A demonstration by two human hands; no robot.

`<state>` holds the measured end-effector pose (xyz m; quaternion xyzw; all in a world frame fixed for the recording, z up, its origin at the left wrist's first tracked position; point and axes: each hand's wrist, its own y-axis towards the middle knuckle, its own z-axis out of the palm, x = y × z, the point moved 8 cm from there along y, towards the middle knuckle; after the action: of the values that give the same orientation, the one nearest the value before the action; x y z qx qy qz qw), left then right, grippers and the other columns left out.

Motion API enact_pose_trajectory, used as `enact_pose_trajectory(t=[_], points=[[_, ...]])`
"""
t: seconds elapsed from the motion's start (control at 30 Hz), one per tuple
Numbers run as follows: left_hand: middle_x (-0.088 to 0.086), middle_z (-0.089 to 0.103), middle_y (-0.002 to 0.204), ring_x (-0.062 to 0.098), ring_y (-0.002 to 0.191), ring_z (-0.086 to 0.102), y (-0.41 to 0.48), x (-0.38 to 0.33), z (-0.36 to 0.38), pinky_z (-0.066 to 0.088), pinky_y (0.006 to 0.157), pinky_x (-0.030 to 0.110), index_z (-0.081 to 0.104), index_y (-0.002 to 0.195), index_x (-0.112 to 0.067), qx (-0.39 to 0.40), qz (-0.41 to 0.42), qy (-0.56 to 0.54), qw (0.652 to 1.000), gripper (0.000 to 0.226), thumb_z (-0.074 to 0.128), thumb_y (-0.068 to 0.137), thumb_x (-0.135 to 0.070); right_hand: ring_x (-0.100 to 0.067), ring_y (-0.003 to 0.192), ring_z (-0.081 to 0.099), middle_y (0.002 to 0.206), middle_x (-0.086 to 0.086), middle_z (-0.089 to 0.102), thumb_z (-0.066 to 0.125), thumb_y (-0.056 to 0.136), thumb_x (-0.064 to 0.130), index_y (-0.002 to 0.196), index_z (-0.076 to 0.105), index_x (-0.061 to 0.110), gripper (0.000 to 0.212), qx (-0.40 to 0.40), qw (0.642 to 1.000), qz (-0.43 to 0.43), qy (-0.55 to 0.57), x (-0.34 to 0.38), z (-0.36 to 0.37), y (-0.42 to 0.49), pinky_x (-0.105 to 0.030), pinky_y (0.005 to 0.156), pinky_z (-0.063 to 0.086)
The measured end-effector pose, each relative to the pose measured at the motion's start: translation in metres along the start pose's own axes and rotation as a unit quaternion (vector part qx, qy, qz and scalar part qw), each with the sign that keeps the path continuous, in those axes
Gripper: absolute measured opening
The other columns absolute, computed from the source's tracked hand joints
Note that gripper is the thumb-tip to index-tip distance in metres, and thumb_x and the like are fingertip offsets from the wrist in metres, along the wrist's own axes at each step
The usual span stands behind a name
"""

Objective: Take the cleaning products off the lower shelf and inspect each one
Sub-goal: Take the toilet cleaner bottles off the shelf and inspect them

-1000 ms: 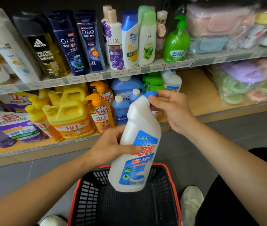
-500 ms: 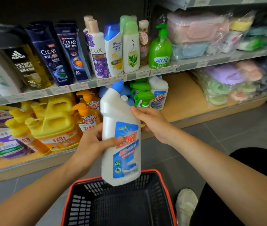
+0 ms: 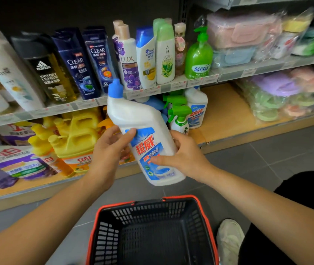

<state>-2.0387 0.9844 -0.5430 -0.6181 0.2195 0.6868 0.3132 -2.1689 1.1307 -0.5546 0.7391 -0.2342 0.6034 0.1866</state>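
A white toilet-cleaner bottle (image 3: 142,123) with a blue cap and a blue and red label is held up in front of the lower shelf (image 3: 227,119), tilted with its neck to the upper left. My left hand (image 3: 108,152) grips its left side, thumb across the label. My right hand (image 3: 183,155) holds its lower right side, thumb on the label. On the lower shelf stand a second white cleaner bottle (image 3: 197,109), green-trigger spray bottles (image 3: 179,119), blue bottles partly hidden behind the held one, and yellow detergent jugs (image 3: 75,138).
An empty black basket with a red rim (image 3: 152,199) sits on the grey floor below my hands. A white shoe (image 3: 229,238) is beside it. The upper shelf carries shampoo and soap bottles (image 3: 144,58). Bagged goods (image 3: 278,94) fill the right; detergent bags (image 3: 16,161) lie at left.
The bottle has risen and tilted, neck to the left. My right hand slid from the cap down to the lower body. The view shifted so the basket sits lower.
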Motion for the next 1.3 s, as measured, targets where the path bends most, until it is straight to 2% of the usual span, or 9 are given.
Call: enact_pose_trajectory(t=[0.17, 0.5, 0.6, 0.7, 0.8, 0.9, 1.03, 1.1, 1.3], points=[[-0.001, 0.075, 0.11, 0.019, 0.099, 0.074, -0.008, 0.008, 0.006, 0.061, 0.079, 0.032, 0.064, 0.122, -0.019, 0.0, -0.043, 0.0, 0.999, 0.065, 0.086, 0.07, -0.053, -0.024, 0.094, 0.067, 0.107, 0.006, 0.072, 0.086, 0.061, 0.06, 0.126, 0.058, 0.033, 0.076, -0.142, 0.94, -0.079, -0.301, 0.019, -0.005, -0.02, -0.043, 0.072, 0.056], [-0.002, 0.073, 0.111, 0.011, 0.101, 0.072, -0.013, 0.005, -0.001, 0.061, 0.081, 0.031, 0.061, 0.123, -0.016, -0.036, -0.01, 0.061, 0.997, 0.064, 0.091, 0.07, -0.033, -0.026, 0.102, 0.066, 0.115, 0.003, 0.071, 0.084, 0.067, 0.057, 0.139, 0.049, 0.032, 0.085, -0.118, 0.938, -0.087, -0.315, 0.014, 0.015, -0.023, -0.043, 0.077, 0.056], [-0.012, 0.074, 0.103, 0.002, 0.094, 0.071, -0.014, 0.005, 0.001, 0.058, 0.071, 0.018, 0.057, 0.124, -0.015, -0.001, 0.031, 0.127, 0.991, 0.066, 0.091, 0.068, -0.012, -0.019, 0.1, 0.066, 0.113, 0.008, 0.07, 0.087, 0.064, 0.054, 0.132, 0.056, 0.032, 0.077, -0.096, 0.965, -0.049, -0.237, 0.004, 0.014, -0.019, -0.044, 0.079, 0.057], [-0.007, 0.074, 0.109, 0.013, 0.098, 0.074, -0.012, 0.004, -0.002, 0.06, 0.073, 0.026, 0.059, 0.13, -0.021, 0.043, 0.034, 0.128, 0.99, 0.058, 0.084, 0.079, -0.01, -0.017, 0.101, 0.071, 0.11, 0.004, 0.074, 0.093, 0.066, 0.032, 0.121, 0.064, 0.021, 0.063, -0.063, 0.997, 0.008, -0.047, -0.012, 0.014, -0.015, -0.047, 0.084, 0.059], [-0.002, 0.072, 0.118, 0.019, 0.105, 0.073, -0.01, 0.002, -0.004, 0.062, 0.08, 0.034, 0.059, 0.135, -0.03, 0.093, 0.025, 0.112, 0.989, 0.048, 0.072, 0.091, -0.016, -0.02, 0.099, 0.074, 0.107, -0.001, 0.077, 0.089, 0.073, 0.014, 0.118, 0.065, 0.018, 0.052, -0.035, 0.994, 0.047, 0.088, -0.023, 0.019, -0.017, -0.039, 0.08, 0.062], [-0.002, 0.071, 0.117, 0.02, 0.106, 0.072, -0.017, 0.009, -0.005, 0.062, 0.08, 0.034, 0.053, 0.141, -0.033, 0.124, 0.013, 0.148, 0.981, 0.058, 0.073, 0.089, -0.016, -0.022, 0.099, 0.075, 0.107, -0.002, 0.077, 0.088, 0.076, 0.016, 0.114, 0.068, 0.023, 0.044, -0.025, 0.985, 0.077, 0.155, -0.03, 0.024, -0.026, -0.036, 0.075, 0.062], [-0.003, 0.075, 0.116, 0.021, 0.107, 0.072, -0.043, 0.049, 0.002, 0.059, 0.077, 0.025, 0.063, 0.126, -0.019, 0.206, -0.103, 0.137, 0.963, 0.048, 0.077, 0.082, -0.027, -0.026, 0.104, 0.073, 0.114, -0.005, 0.075, 0.087, 0.072, 0.025, 0.118, 0.066, 0.02, 0.051, -0.012, 0.967, 0.102, 0.232, -0.031, 0.026, -0.034, -0.04, 0.079, 0.062], [-0.001, 0.074, 0.12, 0.02, 0.11, 0.071, -0.06, 0.065, 0.007, 0.059, 0.083, 0.028, 0.067, 0.121, -0.024, 0.241, -0.138, 0.14, 0.95, 0.044, 0.083, 0.081, -0.031, -0.028, 0.107, 0.072, 0.118, -0.006, 0.074, 0.086, 0.071, 0.026, 0.12, 0.065, 0.019, 0.054, -0.003, 0.957, 0.108, 0.27, -0.03, 0.026, -0.037, -0.043, 0.081, 0.061], [0.009, 0.071, 0.125, 0.028, 0.115, 0.069, -0.075, 0.069, 0.013, 0.059, 0.09, 0.036, 0.062, 0.126, -0.014, 0.185, -0.126, 0.016, 0.974, 0.065, 0.091, 0.07, -0.031, -0.026, 0.112, 0.07, 0.123, -0.005, 0.072, 0.077, 0.076, 0.033, 0.127, 0.062, 0.017, 0.055, 0.019, 0.953, 0.129, 0.273, -0.02, 0.02, -0.04, -0.045, 0.086, 0.06]])
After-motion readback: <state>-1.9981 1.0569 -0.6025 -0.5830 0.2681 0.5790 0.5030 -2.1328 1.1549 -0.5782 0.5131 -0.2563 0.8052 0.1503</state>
